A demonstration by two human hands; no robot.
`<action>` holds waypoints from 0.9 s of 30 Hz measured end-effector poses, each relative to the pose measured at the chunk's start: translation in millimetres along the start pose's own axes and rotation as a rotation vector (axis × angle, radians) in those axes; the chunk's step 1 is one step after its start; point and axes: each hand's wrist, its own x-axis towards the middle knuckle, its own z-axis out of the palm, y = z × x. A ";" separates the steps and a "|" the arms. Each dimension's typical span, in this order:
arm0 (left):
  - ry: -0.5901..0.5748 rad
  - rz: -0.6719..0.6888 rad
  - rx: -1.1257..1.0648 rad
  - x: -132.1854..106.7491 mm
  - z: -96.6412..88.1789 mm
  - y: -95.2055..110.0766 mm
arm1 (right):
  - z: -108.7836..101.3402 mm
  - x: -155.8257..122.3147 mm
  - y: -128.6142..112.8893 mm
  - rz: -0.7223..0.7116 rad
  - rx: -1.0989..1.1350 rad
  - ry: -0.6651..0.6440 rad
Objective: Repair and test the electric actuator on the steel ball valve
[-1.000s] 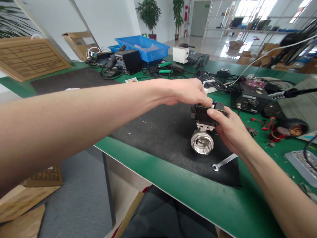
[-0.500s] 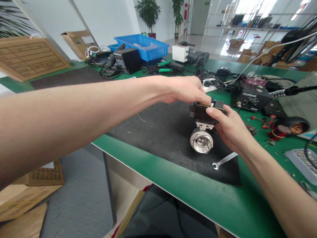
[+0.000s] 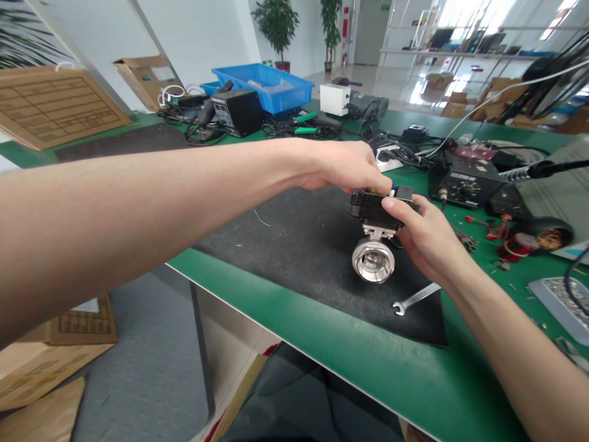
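A steel valve body (image 3: 373, 259) with a black actuator box (image 3: 370, 212) on top stands on a black mat (image 3: 313, 245). My right hand (image 3: 426, 236) grips the box's right side, thumb pressed on its front. My left hand (image 3: 343, 166) reaches across from the left, fingertips pinched on the green circuit board (image 3: 399, 193) sitting on top of the box. What the fingertips touch there is hidden.
An open-end wrench (image 3: 416, 298) lies on the mat just right of the valve. A soldering station (image 3: 464, 182) and iron stand at the right, with loose red wires. A blue bin (image 3: 269, 86), a black box and cables fill the back. The bench's front edge runs diagonally below.
Both hands have stayed on the actuator box. The view has shifted slightly; the valve sits a little further left and higher in the frame.
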 end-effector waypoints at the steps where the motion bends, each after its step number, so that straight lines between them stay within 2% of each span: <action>1: -0.004 0.002 -0.003 0.1 -0.1 0.0 | -0.3 -0.2 -0.1 0.000 0.000 0.000; 14: -0.014 -0.009 -0.050 -2.6 3.2 4.2 | 0.5 -1.5 -0.8 -0.009 -0.033 -0.003; 27: 0.008 0.014 -0.030 0.5 1.3 -5.4 | 0.3 -0.6 0.4 -0.017 -0.040 0.022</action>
